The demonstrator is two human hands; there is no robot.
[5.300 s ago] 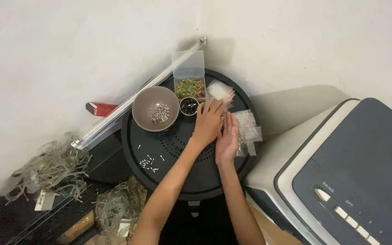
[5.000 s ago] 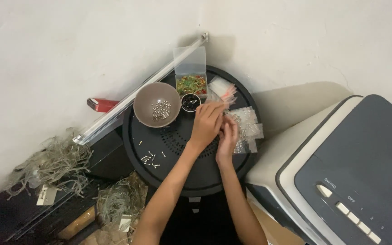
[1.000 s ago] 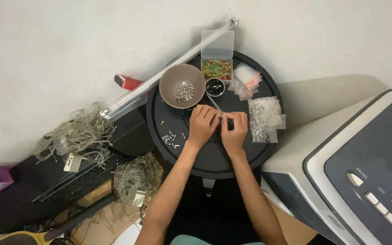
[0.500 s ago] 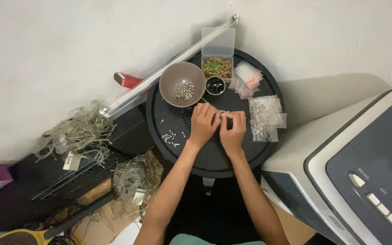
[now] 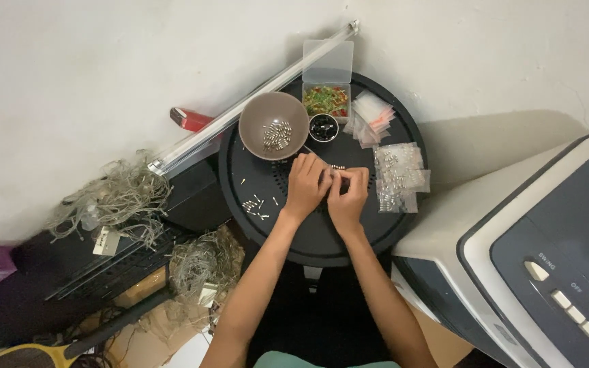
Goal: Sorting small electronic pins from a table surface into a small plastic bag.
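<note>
Both hands meet at the middle of the round black table (image 5: 322, 235), just below the brown bowl (image 5: 274, 126): left hand (image 5: 306, 185) and right hand (image 5: 348, 196) fingertips pinched together on something tiny, can't tell what

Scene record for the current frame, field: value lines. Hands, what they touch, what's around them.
surface: round black tray top
left hand: fingertips pinched on a tiny part, too small to identify
right hand: fingertips meeting the left hand's
bowl: brown bowl with small metal pieces
small cup: dark contents
box: clear plastic box, lid open, red and green bits
bags: filled clear bags right of the hands
loose pieces: left of the hands
</note>
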